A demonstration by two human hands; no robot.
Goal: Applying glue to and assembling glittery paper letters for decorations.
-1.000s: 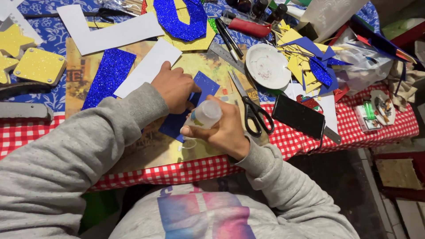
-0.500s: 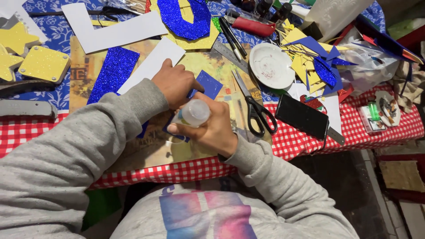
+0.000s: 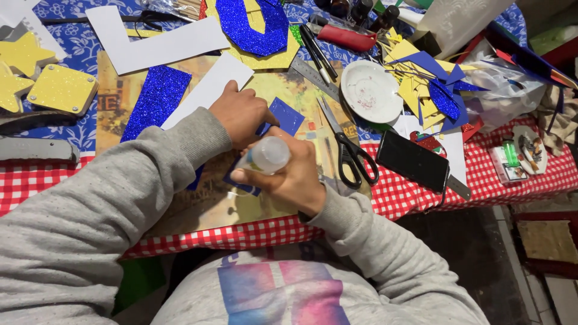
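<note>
Cluttered tabletop (image 3: 421,198) under a red-checked cloth, a yellowish printed board (image 3: 283,90) in the middle. On the board the left hand (image 3: 242,114) presses a blue glitter piece (image 3: 288,115); its fingers lie together, curled down on the piece's near edge. The right hand (image 3: 289,174) has its fingers clamped round a small clear glue bottle (image 3: 265,156), tipped toward the left fingers, nozzle hidden under them. Against the frame half a second ago: both hands sit slightly lower and closer to the body, the bottle leans further over, and more of the blue piece shows beyond the left fingers. Black-handled scissors (image 3: 352,153) lie just right of the right fingers. A white dish (image 3: 371,91) sits beyond them, a black phone (image 3: 412,161) further right.
</note>
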